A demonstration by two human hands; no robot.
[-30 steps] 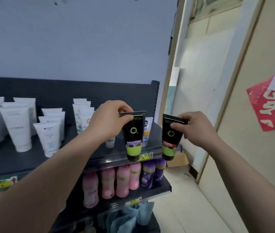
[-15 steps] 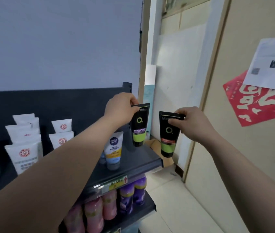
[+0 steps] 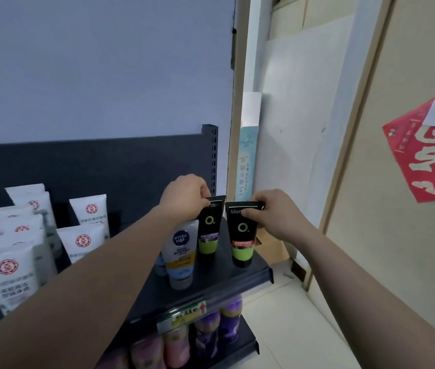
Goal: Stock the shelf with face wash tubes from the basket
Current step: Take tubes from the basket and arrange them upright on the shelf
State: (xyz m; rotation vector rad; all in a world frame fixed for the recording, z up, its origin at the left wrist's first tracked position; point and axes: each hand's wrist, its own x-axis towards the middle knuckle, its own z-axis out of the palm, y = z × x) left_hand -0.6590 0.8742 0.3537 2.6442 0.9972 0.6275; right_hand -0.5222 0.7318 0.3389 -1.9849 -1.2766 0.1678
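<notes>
Two black face wash tubes with green bands hang cap-down over the right end of the dark top shelf [image 3: 243,275]. My left hand [image 3: 184,198] pinches the flat top end of the left tube [image 3: 208,230], which has a purple label. My right hand [image 3: 272,214] pinches the top of the right tube [image 3: 241,235], which has a red label. Both tubes are upright, side by side and slightly apart, their caps at or just above the shelf surface. The basket is out of view.
A white Nivea Men tube [image 3: 181,251] stands just left of the held tubes. Several white tubes with red seals [image 3: 83,235] fill the shelf's left part. Pink and purple bottles [image 3: 211,328] line the lower shelf. A door frame [image 3: 317,209] stands right of the shelf.
Both hands have lowered the tubes toward the shelf's right end and brought them closer together. The view has shifted further right along the shelf.
</notes>
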